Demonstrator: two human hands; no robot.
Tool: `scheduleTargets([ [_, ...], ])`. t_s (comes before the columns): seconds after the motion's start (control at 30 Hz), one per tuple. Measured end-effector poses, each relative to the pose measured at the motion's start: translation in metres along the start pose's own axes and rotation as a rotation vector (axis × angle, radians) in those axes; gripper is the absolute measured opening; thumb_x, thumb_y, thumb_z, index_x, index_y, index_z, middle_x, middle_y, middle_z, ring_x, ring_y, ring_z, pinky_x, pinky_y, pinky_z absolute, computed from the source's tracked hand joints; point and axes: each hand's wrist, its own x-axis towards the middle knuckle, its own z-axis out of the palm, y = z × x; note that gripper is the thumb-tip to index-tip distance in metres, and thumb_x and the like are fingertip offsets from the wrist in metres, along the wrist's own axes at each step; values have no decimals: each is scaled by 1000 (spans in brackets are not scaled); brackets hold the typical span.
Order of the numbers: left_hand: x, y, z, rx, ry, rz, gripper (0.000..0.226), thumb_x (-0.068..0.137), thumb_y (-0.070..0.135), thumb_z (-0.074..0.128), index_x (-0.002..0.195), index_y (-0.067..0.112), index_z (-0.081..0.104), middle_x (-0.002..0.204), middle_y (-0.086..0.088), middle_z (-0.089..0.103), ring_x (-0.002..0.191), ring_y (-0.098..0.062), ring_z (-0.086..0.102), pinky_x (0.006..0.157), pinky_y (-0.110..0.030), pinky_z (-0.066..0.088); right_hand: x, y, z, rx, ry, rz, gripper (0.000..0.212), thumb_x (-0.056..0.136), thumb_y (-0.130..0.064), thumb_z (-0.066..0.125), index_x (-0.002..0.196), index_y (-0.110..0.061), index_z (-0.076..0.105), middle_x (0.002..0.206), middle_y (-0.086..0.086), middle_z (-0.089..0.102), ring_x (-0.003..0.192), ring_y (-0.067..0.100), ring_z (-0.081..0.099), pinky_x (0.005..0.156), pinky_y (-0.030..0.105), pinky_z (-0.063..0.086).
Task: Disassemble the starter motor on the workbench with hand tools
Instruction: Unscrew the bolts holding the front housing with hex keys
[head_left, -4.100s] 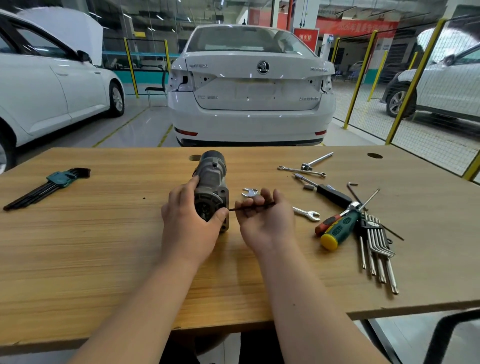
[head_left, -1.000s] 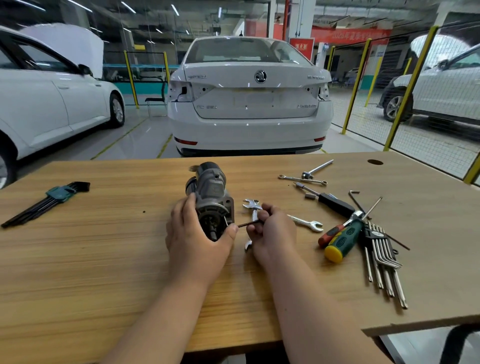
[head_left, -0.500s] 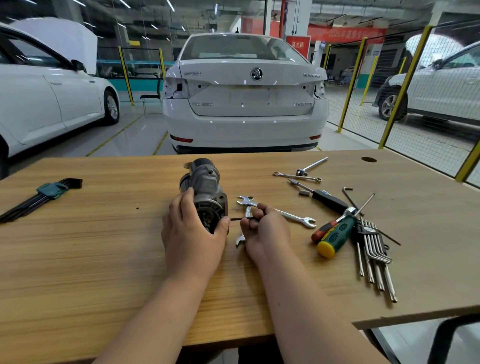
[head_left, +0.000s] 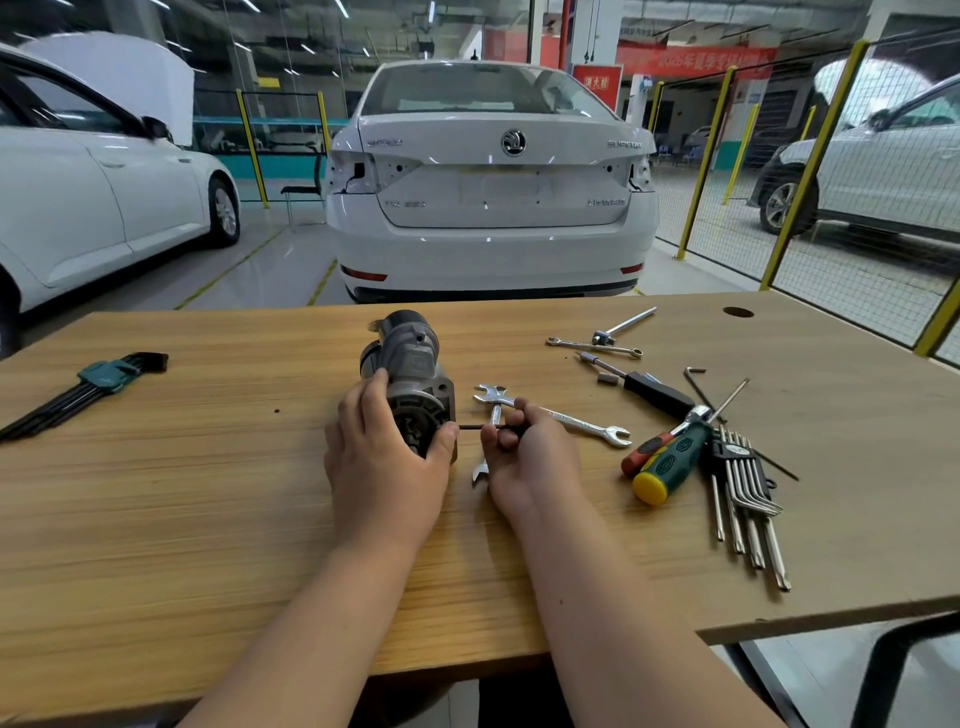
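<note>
Meanwhile left hand clasps the starter motor, right hand pinches a hex key over crossed spanners

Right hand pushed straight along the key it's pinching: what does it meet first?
The starter motor: the hex key in the right hand points at its near end, beside the thumb of the left hand. Contact unclear.

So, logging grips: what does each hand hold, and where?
Left hand grips the starter motor by its near end; right hand pinches a black rod by its right end.
</note>
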Motion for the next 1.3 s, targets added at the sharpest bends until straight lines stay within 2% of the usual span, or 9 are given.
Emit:
scheduleTargets([
  [0.13, 1, 1, 0, 18, 1, 5, 80, 79, 37, 75, 145, 10, 36, 147, -10, 38, 130, -33, 35, 104, -46, 33, -8, 5, 4, -67, -157, 1, 14, 96, 1, 48, 90, -6, 59, 69, 5, 52, 43, 9, 41, 50, 23, 53],
  [0.37, 2, 0, 0, 18, 9, 18, 77, 81, 34, 73, 144, 6, 39, 145, -16, 40, 128, -36, 37, 102, -47, 33, -13, 20, -7, -1066, -189, -487, 20, 95, -25, 56, 80, -21, 67, 67, -8, 66, 59, 17, 56, 64, 38, 53],
  [0.47, 2, 0, 1, 23, 15, 23, 76, 82, 33, 73, 144, 6, 39, 146, -16, 39, 129, -36, 36, 102, -47, 33, -13, 19, -6, -1002, -193, -374, 24, 93, -28, 59, 73, -17, 66, 47, -9, 55, 45, 13, 49, 52, 30, 47],
  [0.7, 4, -10, -6, -7, -43, 76, 86, 74, 34, 79, 145, 8, 38, 143, -14, 41, 128, -34, 36, 107, -44, 32, -13, 19, -1, -887, -163, -235, 26, 94, -28, 60, 72, -14, 65, 55, -3, 61, 43, 10, 50, 43, 25, 44],
  [0.87, 0, -15, -13, -28, -77, 195, 90, 64, 31, 85, 141, 6, 46, 134, -12, 50, 124, -29, 40, 102, -31, 30, -12, 21, -2, -814, -84, -299, 29, 95, -28, 58, 74, -8, 63, 67, 5, 67, 69, 24, 67, 63, 39, 57],
  [0.97, -3, -10, -11, -48, -76, 207, 88, 62, 33, 86, 138, 7, 50, 128, -10, 52, 121, -28, 41, 101, -30, 31, -9, 15, -6, -952, -64, -359, 29, 96, -27, 56, 75, -9, 66, 72, 5, 70, 76, 25, 67, 75, 44, 56],
  [1.07, -2, -11, -13, -73, -98, 206, 91, 60, 38, 85, 139, 10, 48, 128, -6, 50, 122, -23, 38, 101, -29, 31, -9, 5, -10, -1195, -89, -455, 29, 97, -30, 54, 74, -17, 66, 69, -3, 68, 66, 12, 62, 56, 24, 47],
  [1.17, -3, -11, -16, -78, -111, 235, 91, 60, 38, 87, 138, 9, 50, 127, -7, 52, 122, -26, 42, 99, -30, 34, -7, -2, -12, -1385, -105, -518, 37, 97, -34, 53, 66, -17, 60, 63, -4, 62, 66, 16, 60, 52, 23, 39],
  [1.3, -7, -8, -18, -48, -83, 346, 79, 66, 50, 68, 128, 2, 59, 120, -12, 60, 113, -32, 55, 96, -33, 39, -5, -9, -11, -1232, -124, -421, 37, 98, -34, 50, 70, -14, 65, 60, -2, 66, 57, 20, 62, 60, 31, 47],
])
